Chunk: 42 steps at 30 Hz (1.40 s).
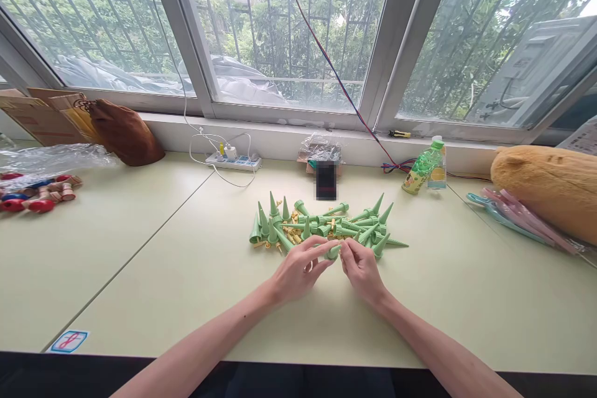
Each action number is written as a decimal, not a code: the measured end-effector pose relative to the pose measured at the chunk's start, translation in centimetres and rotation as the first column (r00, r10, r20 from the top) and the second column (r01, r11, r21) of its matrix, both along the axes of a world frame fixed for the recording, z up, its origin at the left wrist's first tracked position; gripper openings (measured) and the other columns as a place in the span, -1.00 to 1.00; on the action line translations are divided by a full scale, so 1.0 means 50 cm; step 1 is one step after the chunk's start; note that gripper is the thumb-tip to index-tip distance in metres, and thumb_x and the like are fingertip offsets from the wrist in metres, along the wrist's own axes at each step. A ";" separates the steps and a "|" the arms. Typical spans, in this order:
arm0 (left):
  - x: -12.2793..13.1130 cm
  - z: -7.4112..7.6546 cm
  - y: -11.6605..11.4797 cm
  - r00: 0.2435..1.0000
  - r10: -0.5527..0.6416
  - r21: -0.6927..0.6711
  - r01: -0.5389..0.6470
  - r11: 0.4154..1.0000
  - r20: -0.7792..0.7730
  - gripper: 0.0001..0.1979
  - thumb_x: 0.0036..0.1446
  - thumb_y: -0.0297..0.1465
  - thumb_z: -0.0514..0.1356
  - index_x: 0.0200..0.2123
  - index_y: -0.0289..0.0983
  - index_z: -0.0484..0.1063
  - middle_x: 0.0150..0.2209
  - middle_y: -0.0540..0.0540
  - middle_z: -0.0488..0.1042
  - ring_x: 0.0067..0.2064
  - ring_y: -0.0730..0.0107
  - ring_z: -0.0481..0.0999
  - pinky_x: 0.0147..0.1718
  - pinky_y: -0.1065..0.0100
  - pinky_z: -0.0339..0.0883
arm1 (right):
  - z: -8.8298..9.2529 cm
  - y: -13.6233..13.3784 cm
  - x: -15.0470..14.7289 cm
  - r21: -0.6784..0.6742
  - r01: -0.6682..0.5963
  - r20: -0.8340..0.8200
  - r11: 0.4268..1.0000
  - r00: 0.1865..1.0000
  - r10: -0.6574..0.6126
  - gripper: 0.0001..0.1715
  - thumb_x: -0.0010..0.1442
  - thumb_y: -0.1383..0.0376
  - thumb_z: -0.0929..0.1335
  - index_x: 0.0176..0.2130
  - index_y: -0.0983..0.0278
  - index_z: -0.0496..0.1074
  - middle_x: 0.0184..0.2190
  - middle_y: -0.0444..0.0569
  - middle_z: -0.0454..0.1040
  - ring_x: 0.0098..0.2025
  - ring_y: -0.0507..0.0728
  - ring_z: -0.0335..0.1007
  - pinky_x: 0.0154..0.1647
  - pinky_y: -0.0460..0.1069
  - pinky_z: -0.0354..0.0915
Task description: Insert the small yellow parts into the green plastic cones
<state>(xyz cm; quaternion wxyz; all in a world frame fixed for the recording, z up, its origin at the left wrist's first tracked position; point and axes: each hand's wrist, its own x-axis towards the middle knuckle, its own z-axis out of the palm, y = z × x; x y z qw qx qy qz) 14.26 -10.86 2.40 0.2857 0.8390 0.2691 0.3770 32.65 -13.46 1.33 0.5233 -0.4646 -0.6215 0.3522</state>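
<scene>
A heap of several green plastic cone spikes lies on the pale green table, mixed with small yellow pieces. My left hand and my right hand meet at the near edge of the heap. Both pinch one green piece between their fingertips, just above the tabletop. The left fingers reach in from the left, the right fingers curl in from the right.
A white power strip with cables lies by the window ledge. A green drink bottle stands back right, a tan plush and pink packets at far right. Red and blue wooden toys, a brown pouch and cardboard sit left.
</scene>
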 end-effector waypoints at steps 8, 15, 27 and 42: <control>0.009 0.002 -0.001 0.994 0.111 -0.030 -0.111 0.993 0.021 -0.66 0.34 -0.32 0.12 0.16 -0.15 0.34 -0.01 -0.16 0.41 -0.47 0.59 0.38 -0.43 0.45 0.41 | -0.006 -0.004 -0.005 -0.021 0.040 -0.081 0.999 0.996 -0.042 -0.53 0.39 0.02 0.21 -0.46 0.22 0.16 -0.63 -0.25 0.07 -0.63 -0.03 -0.05 -0.66 -0.10 -0.01; 0.010 0.003 0.006 0.982 0.186 -0.006 -0.185 0.983 0.016 -0.55 0.39 -0.24 0.00 -0.49 -0.32 0.43 -0.57 -0.01 0.38 -0.54 0.52 0.31 -0.51 0.47 0.17 | -0.010 -0.001 -0.004 -0.018 0.066 -0.165 0.998 0.984 -0.068 -0.57 0.40 0.03 0.21 -0.41 0.22 0.20 -0.66 -0.28 0.03 -0.66 -0.05 -0.06 -0.67 -0.12 -0.04; 0.010 0.011 0.000 0.999 0.037 -0.170 -0.037 0.985 -0.005 -0.37 0.40 -0.11 -0.09 -0.55 -0.34 0.51 -0.69 0.01 0.35 -0.61 0.53 0.32 -0.50 0.48 0.17 | -0.018 -0.003 0.001 0.099 -0.028 0.047 0.995 0.999 0.023 -0.60 0.42 0.10 0.18 -0.41 0.23 0.22 -0.62 -0.23 0.11 -0.60 -0.02 0.01 -0.60 -0.10 0.06; 0.004 0.019 0.000 0.999 0.012 -0.194 -0.021 0.981 -0.045 -0.49 0.37 -0.19 0.00 -0.62 -0.31 0.19 -0.63 0.06 0.23 -0.55 0.54 0.21 -0.49 0.45 0.09 | -0.017 0.003 0.006 0.079 -0.052 -0.004 0.996 0.999 0.053 -0.62 0.42 0.12 0.20 -0.40 0.23 0.26 -0.65 -0.26 0.08 -0.63 -0.03 -0.06 -0.61 -0.09 -0.06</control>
